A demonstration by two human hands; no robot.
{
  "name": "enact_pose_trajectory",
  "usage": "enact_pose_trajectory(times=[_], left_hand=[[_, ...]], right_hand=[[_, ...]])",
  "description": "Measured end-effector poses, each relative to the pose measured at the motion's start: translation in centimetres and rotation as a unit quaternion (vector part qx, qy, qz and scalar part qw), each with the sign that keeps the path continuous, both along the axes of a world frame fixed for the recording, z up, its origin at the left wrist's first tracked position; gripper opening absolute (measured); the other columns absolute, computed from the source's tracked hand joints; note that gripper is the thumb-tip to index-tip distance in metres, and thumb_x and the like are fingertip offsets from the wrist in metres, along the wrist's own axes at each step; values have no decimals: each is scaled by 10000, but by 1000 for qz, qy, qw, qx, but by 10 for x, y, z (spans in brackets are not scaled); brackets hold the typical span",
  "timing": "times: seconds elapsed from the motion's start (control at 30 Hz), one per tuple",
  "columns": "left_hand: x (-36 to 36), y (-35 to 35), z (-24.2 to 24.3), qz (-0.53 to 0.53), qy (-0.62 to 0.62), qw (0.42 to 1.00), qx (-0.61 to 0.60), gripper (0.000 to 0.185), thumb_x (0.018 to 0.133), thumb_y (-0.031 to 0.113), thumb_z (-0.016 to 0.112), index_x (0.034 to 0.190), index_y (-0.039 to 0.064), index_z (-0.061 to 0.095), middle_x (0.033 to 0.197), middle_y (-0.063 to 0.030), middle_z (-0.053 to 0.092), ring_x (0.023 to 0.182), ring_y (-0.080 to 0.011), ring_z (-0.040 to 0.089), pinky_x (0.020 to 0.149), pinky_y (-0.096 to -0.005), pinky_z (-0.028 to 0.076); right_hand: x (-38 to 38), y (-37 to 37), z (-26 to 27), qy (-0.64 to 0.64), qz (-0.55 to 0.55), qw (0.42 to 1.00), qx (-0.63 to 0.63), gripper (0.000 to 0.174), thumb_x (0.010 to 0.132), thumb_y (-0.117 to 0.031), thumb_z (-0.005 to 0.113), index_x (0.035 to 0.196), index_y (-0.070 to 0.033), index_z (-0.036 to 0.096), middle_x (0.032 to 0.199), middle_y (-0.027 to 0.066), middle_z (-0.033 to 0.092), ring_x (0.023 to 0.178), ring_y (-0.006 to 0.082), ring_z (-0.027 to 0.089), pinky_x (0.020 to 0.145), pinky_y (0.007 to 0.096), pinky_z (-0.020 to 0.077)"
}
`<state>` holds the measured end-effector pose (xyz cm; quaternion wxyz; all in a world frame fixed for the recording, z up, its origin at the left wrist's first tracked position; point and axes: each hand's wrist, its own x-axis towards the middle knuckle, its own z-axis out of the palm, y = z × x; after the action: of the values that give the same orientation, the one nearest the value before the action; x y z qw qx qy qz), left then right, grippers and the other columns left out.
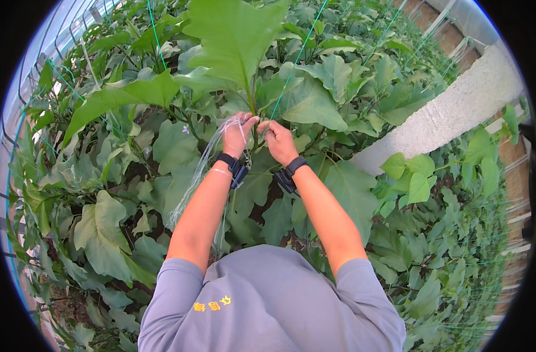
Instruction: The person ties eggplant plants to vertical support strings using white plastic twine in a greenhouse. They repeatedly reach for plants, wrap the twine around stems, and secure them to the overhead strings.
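Observation:
My left hand (pixel 236 135) is closed around a bundle of thin clear plastic strings (pixel 200 169), whose loose ends trail down along the forearm. Its thumb and fingertips are against or close beside the upright stem (pixel 251 99) of an eggplant plant. Just to the right, my right hand (pixel 277 137) has its fingers curled and its fingertips pinched near the same stem. What lies between those fingertips is too small to make out. A taut green twine (pixel 289 79) slants down from above and meets the right hand's fingers. One large leaf (pixel 237 37) rises above both hands.
Dense eggplant foliage (pixel 105 237) surrounds me, with a few small purple flowers (pixel 185 129). A rough, pale concrete-like post (pixel 444 110) slants in from the right, with a bright green vine (pixel 419 171) beside it. More green twine (pixel 155 33) hangs upper left, near the greenhouse wall (pixel 74 26).

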<state>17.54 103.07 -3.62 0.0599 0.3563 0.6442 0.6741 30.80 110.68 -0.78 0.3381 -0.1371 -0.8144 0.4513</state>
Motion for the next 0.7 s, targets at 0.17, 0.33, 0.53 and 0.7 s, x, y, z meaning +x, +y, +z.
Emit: enact_pose_trajectory(times=[0.17, 0.33, 0.53, 0.7], left_hand=[[1, 9, 11, 17, 76, 996, -53, 333, 798, 217, 743, 714, -13, 517, 729, -103, 661, 627, -160, 563, 618, -334, 459], [3, 23, 16, 6, 91, 993, -73, 329, 769, 238, 767, 722, -2, 548, 703, -123, 645, 634, -238, 594, 606, -369, 459], [2, 38, 14, 7, 149, 986, -78, 313, 776, 222, 759, 708, 7, 542, 672, -128, 623, 594, -246, 559, 573, -378, 440], [9, 38, 15, -39, 124, 990, -56, 316, 803, 233, 752, 709, 12, 546, 647, -114, 607, 565, -195, 532, 553, -367, 425]], right_hand=[[-10, 13, 57, 85, 37, 994, 53, 258, 833, 86, 391, 934, 8, 616, 877, 49, 628, 633, 103, 544, 604, 259, 457], [-5, 33, 89, -79, 75, 994, -12, 300, 886, 6, 443, 1081, -43, 665, 887, 86, 641, 553, 119, 561, 569, 268, 472], [-10, 42, 88, -81, 100, 990, -57, 335, 925, -76, 516, 1237, -121, 628, 1402, 146, 495, 610, 107, 600, 597, 274, 521], [-9, 56, 74, -50, 30, 998, 14, 358, 908, -120, 578, 1262, -157, 609, 1483, 134, 389, 752, 177, 662, 689, 321, 540]])
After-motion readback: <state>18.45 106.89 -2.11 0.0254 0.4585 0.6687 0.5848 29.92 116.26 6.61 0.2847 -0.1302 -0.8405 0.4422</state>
